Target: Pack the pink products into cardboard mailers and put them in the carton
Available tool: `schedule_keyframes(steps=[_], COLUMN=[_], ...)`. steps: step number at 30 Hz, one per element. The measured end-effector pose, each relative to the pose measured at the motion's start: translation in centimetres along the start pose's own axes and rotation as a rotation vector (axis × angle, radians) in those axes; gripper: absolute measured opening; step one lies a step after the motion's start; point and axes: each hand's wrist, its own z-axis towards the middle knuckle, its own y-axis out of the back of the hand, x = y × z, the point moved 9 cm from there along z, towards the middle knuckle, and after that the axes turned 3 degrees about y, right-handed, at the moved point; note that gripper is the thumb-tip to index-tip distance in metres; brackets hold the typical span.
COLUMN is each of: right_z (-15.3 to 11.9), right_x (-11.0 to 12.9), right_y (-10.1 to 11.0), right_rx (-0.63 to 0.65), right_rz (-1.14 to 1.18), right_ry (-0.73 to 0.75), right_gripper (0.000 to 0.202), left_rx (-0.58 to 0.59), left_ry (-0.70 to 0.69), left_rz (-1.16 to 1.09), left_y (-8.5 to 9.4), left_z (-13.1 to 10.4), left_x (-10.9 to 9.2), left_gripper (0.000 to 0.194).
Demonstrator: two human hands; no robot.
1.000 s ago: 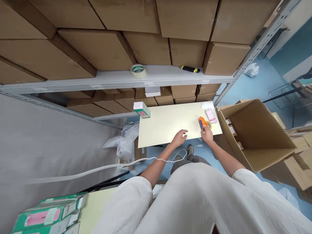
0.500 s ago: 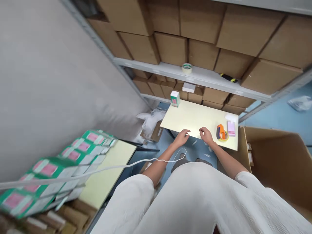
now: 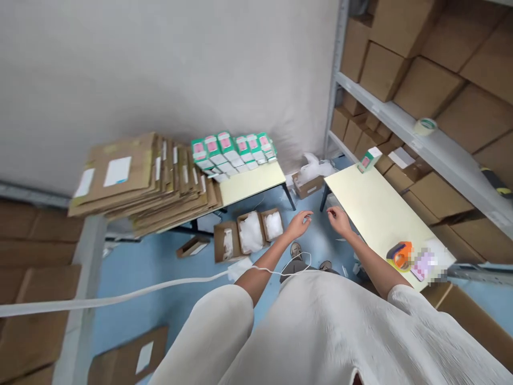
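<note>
My left hand point(image 3: 300, 223) is held out in mid-air over the blue floor, fingers loosely bent and nothing in them. Across a small gap, my right hand point(image 3: 339, 221) is likewise free, its fingers bent and the thumb apart, close to the near edge of the cream table point(image 3: 363, 200). On that table's far corner stands a green and white box point(image 3: 369, 159). An orange tape dispenser point(image 3: 402, 255) lies towards the right end, beside a pink phone-like item point(image 3: 424, 264). A white cable point(image 3: 160, 289) runs in from the left past my left forearm.
Against the wall, a second table point(image 3: 256, 182) carries rows of green and white boxes point(image 3: 226, 147) and stacked flattened cartons point(image 3: 124, 166). Open cartons with white packing point(image 3: 251, 232) sit on the floor. Shelving point(image 3: 401, 120) full of cardboard boxes rises at right.
My view has swung left, bringing the flattened cartons and floor cartons into sight. The cream table now appears further right. Both hands keep the same pose, holding nothing.
</note>
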Motion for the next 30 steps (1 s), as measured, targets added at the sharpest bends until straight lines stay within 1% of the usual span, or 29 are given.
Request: schedule_keyframes(steps=[4, 7, 10, 13, 15, 17, 21, 23, 25, 27, 30], right_z=[1.7, 3.1, 4.6, 6.2, 7.3, 8.4, 10.6, 11.9, 13.3, 15.0, 17.7], right_x=[4.6, 8.2, 12.2, 16.8, 20.4, 24.3, 32.7, 36.9, 41.1, 45.1, 50.4], right_y=[-5.2, -9.4, -14.1, -19.6, -23.6, -27.8, -36.1, -39.7, -42.9, -45.5, -49.1], right_rx=[0.116, 0.185, 0.241, 0.287, 0.315, 0.343, 0.405, 0.425, 0.436, 0.441, 0.441], right_rz=[0.038, 0.061, 0.071, 0.079, 0.079, 0.075, 0.050, 0.028, 0.009, -0.015, -0.101], right_ry=[0.106, 0.174, 0.240, 0.306, 0.347, 0.381, 0.441, 0.486, 0.541, 0.607, 0.704], right_gripper=[0.021, 0.021, 0.020, 0.020, 0.019, 0.019, 0.021, 0.023, 0.024, 0.026, 0.028], left_rx=[-0.146, -0.230, -0.298, -0.361, -0.398, -0.437, -0.501, -0.526, -0.572, -0.616, -0.699], left_ry=[0.073, 0.126, 0.152, 0.143, 0.131, 0.124, 0.118, 0.113, 0.108, 0.101, 0.084], left_rz=[-0.014, -0.032, -0.043, -0.036, -0.016, 0.010, 0.042, 0.071, 0.121, 0.158, 0.214], left_y=[5.0, 8.8, 13.1, 18.1, 22.0, 26.3, 35.9, 40.7, 45.5, 50.0, 55.9], left_z=[-4.2, -7.0, -9.6, -12.1, -13.7, -15.4, -18.8, -20.3, -21.5, -22.3, -23.0], left_x=[2.9, 5.3, 7.9, 10.5, 12.4, 14.3, 18.1, 19.8, 21.1, 22.2, 23.3], left_gripper=[0.034, 0.033, 0.033, 0.033, 0.035, 0.036, 0.036, 0.035, 0.034, 0.034, 0.032])
